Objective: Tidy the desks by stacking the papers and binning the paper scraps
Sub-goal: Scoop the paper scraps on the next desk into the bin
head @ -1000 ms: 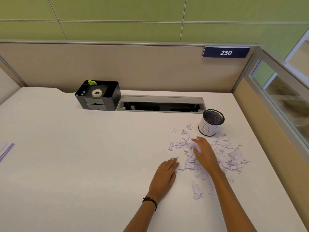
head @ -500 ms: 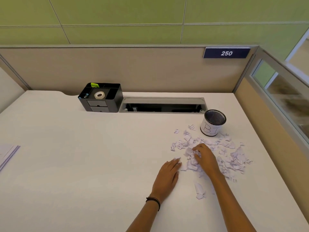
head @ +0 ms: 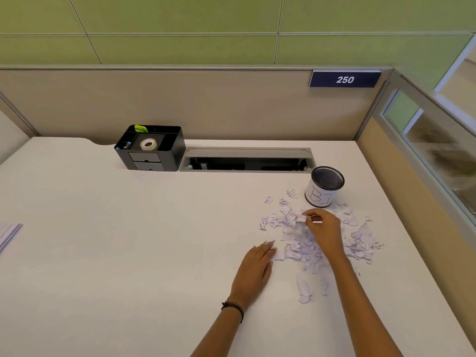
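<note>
Right hand (head: 325, 228) pinches torn paper scraps (head: 304, 247); left hand (head: 253, 271) flat.

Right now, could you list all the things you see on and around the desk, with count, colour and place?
desk: one, white, fills the view
scraps: many, white, scattered at right, near the bin
bin: one, black mesh with a white label, upright, right rear
organiser: one, black, rear left of centre
tape: one roll, white, in the organiser
cable slot: one, grey, rear centre
papers: a stack, white, left edge
sign: one, dark blue, "250", on the partition
left hand: flat on the desk
right hand: pinching scraps
</note>
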Motion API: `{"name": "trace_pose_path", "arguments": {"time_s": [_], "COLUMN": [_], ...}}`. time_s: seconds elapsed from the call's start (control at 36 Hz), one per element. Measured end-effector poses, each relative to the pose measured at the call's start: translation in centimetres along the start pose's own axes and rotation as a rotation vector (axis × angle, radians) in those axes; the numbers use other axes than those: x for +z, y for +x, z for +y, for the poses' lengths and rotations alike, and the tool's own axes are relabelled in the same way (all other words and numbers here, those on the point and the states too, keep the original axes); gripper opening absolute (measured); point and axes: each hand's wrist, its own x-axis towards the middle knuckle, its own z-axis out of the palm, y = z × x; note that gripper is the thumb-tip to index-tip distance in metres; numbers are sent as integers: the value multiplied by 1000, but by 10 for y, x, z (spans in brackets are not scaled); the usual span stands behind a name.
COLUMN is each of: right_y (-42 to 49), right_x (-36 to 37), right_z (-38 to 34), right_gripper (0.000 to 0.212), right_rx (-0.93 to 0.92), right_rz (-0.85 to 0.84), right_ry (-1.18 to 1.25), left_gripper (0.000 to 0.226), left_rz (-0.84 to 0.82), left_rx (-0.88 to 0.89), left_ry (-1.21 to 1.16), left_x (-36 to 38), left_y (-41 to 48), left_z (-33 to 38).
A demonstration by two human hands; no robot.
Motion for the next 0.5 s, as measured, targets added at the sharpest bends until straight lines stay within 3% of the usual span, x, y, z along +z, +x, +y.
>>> {"name": "trace_pose_path", "arguments": {"time_s": [0.28, 0.5], "right_y": [31, 71], "right_x": [-18, -36], "right_z": [-13, -28], "right_gripper": [20, 21], "right_rx": [269, 303], "right_rz": [205, 395], "right_ry": [438, 608], "left_gripper": [41, 42], "left_rz": [-13, -5], "left_rx": [-10, -11], "left_ry": [-17, -27], "left_x": [-2, -3], "left_y": [0, 0], "left_z": [3, 3]}}
